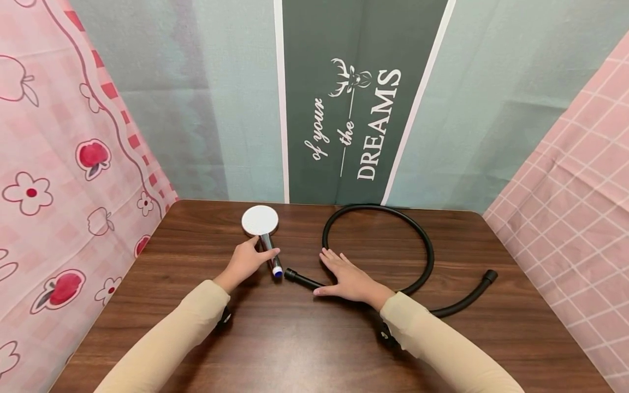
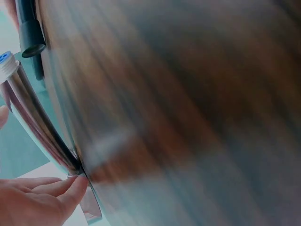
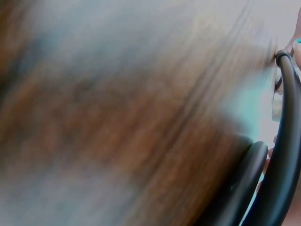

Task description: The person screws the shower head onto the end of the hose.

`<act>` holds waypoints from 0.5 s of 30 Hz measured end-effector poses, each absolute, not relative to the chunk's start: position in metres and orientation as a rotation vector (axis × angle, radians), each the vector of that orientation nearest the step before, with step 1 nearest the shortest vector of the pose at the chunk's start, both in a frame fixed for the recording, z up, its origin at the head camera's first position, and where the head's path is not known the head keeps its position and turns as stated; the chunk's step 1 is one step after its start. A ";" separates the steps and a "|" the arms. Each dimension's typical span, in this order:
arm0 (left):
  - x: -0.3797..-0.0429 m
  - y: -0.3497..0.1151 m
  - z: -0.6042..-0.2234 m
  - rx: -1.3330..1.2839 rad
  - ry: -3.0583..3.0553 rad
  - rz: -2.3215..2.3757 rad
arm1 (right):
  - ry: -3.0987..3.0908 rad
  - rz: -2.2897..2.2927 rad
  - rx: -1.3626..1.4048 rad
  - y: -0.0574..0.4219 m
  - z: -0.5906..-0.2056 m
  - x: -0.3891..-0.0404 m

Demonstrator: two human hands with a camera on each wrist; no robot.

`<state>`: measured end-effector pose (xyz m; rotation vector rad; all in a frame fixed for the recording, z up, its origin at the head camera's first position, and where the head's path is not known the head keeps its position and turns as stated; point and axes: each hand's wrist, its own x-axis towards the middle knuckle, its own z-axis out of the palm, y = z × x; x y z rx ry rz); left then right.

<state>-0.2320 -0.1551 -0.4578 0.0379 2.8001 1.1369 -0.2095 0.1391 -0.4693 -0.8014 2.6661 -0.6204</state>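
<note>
A shower head (image 1: 260, 221) lies on the brown wooden bench (image 1: 304, 344), with its round white face up and its chrome handle (image 1: 269, 251) pointing toward the person. The left hand (image 1: 245, 262) holds this handle, with the fingers and thumb curled around it. In the left wrist view the handle (image 2: 33, 117) is shiny, with a blue and white threaded end, and the fingertips (image 2: 70, 186) touch it.

A black hose (image 1: 393, 218) lies to the right of the shower head, curved in one big loop. One end (image 1: 291, 274) is just beside the handle's end, not touching it. The other end (image 1: 490, 275) lies well apart, near the right side of the bench. The right hand (image 1: 346, 278) lies flat with straight, spread fingers and presses on the hose near the first end. The right wrist view is very blurred; only the hose (image 3: 282, 155) shows there.

Patterned cloths hang behind and at both sides of the bench.
</note>
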 end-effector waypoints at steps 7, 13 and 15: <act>-0.231 -0.150 -0.454 -0.002 2.780 1.181 | 2.669 -0.613 -0.818 0.135 -0.467 -0.208; -0.232 -0.147 -0.457 -0.049 2.760 1.229 | 2.649 -0.609 -0.848 0.131 -0.464 -0.205; -0.232 -0.146 -0.458 -0.062 2.762 1.242 | 2.641 -0.616 -0.851 0.130 -0.463 -0.205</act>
